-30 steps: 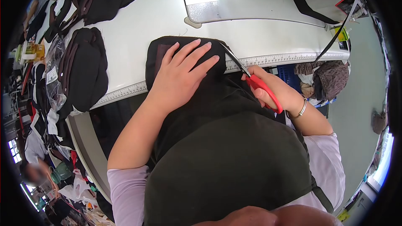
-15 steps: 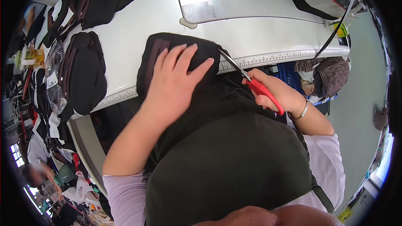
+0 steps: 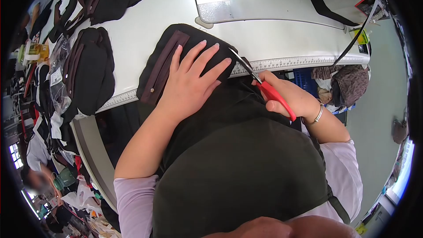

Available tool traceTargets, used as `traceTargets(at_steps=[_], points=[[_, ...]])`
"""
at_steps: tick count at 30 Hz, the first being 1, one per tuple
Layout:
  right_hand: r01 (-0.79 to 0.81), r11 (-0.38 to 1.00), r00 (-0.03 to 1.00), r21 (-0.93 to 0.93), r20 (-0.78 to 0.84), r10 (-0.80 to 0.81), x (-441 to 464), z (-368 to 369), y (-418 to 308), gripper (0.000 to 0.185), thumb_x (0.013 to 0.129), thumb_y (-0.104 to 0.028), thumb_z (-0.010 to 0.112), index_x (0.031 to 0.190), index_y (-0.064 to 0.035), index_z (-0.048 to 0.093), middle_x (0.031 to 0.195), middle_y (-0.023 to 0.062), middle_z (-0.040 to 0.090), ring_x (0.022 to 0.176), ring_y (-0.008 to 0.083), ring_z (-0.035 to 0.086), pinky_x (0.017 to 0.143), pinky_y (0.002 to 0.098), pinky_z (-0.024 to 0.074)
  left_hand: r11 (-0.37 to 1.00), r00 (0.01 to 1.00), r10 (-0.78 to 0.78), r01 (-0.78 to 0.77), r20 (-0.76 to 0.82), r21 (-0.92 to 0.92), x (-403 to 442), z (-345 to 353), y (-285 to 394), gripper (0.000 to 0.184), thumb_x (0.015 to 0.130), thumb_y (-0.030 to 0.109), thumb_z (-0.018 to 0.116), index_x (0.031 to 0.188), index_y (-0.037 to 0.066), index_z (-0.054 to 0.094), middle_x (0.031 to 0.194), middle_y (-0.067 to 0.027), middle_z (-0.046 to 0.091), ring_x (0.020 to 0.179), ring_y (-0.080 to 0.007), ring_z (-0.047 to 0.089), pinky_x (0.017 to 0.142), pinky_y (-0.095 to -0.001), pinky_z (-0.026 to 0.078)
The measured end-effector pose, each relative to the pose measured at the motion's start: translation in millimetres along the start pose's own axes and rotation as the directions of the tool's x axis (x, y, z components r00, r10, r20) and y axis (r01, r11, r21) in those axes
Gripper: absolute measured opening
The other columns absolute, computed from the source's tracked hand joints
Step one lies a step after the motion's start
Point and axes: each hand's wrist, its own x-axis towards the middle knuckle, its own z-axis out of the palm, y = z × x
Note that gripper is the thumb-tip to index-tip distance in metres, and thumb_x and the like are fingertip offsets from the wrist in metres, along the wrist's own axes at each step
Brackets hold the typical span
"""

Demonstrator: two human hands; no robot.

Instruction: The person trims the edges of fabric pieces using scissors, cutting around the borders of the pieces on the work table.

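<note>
My left hand (image 3: pixel 191 77) lies flat on a black fabric piece (image 3: pixel 161 57) with its fingers spread. A dark brown strip (image 3: pixel 169 64) with a small metal snap near its lower end runs along the left of that piece. The fabric rests at the table's front edge, over part of the ruler tape, and its lower side reaches my dark apron. My right hand (image 3: pixel 288 94) grips red-handled scissors (image 3: pixel 274 94). Their metal blades point up and left, with the tips at the right edge of the fabric. Whether thread lies between the blades is too small to tell.
A sewing machine bed (image 3: pixel 264 2) stands at the back of the white table (image 3: pixel 136 31). Stacked black fabric pieces (image 3: pixel 90 68) lie on the left. A blue crate (image 3: pixel 304 81) with cloth sits below the right edge. Another person (image 3: pixel 39 154) is at far left.
The black fabric has turned and shifted a little left under my left hand, showing more of the brown strip and its snap. My right hand and the scissors have barely moved.
</note>
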Motion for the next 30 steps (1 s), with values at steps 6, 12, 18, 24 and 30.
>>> traceTargets(at_steps=[6,12,18,24,30], points=[[-0.004,0.994,1.000,-0.105,-0.028,0.001,1,2,-1,0.094,0.088,-0.083,0.047,0.126,0.0023,0.042,0.080,0.0116,0.060,0.071,0.0299,0.061,0.069,0.0371,0.0497,1.000,1.000,-0.001,0.000,-0.008,-0.017,0,0,0,0.057,0.084,0.020,0.077,0.138,0.026,0.060,0.149,-0.0053,0.049,0.142,-0.0296,0.041,0.116,-0.0610,0.028],[0.000,0.997,0.999,-0.076,-0.053,-0.004,2,1,-3,0.092,0.089,-0.081,0.047,0.127,0.0021,0.046,0.081,0.0119,0.060,0.075,0.0310,0.063,0.071,0.0376,0.0505,1.000,1.000,0.007,-0.007,-0.009,-0.008,-1,0,-2,0.057,0.084,0.018,0.077,0.138,0.026,0.060,0.149,-0.0064,0.048,0.141,-0.0294,0.042,0.116,-0.0601,0.028],[-0.102,0.993,0.994,0.058,-0.019,0.103,0,-2,-11,0.094,0.084,-0.083,0.053,0.128,-0.0002,0.048,0.077,0.0052,0.058,0.061,0.0167,0.061,0.061,0.0302,0.0492,0.999,1.000,0.016,-0.017,-0.018,-0.035,2,-3,-6,0.057,0.083,0.014,0.077,0.136,0.028,0.061,0.148,-0.0076,0.048,0.141,-0.0287,0.044,0.116,-0.0586,0.030],[-0.157,0.982,0.987,0.110,-0.024,0.160,-5,-2,-11,0.091,0.083,-0.083,0.056,0.127,-0.0026,0.050,0.076,0.0025,0.057,0.056,0.0121,0.058,0.056,0.0262,0.0473,0.996,0.998,0.051,-0.049,0.024,-0.070,6,-11,-13,0.053,0.083,0.012,0.075,0.133,0.026,0.065,0.148,-0.0082,0.049,0.140,-0.0309,0.045,0.117,-0.0579,0.031],[-0.148,0.982,0.989,0.122,0.038,0.144,-8,-6,-5,0.093,0.082,-0.083,0.056,0.127,-0.0012,0.050,0.077,0.0019,0.056,0.061,0.0130,0.056,0.060,0.0267,0.0473,0.991,0.994,0.096,-0.089,0.061,-0.100,8,-16,-21,0.052,0.082,0.012,0.076,0.131,0.025,0.067,0.150,-0.0081,0.049,0.141,-0.0307,0.045,0.117,-0.0572,0.032]])
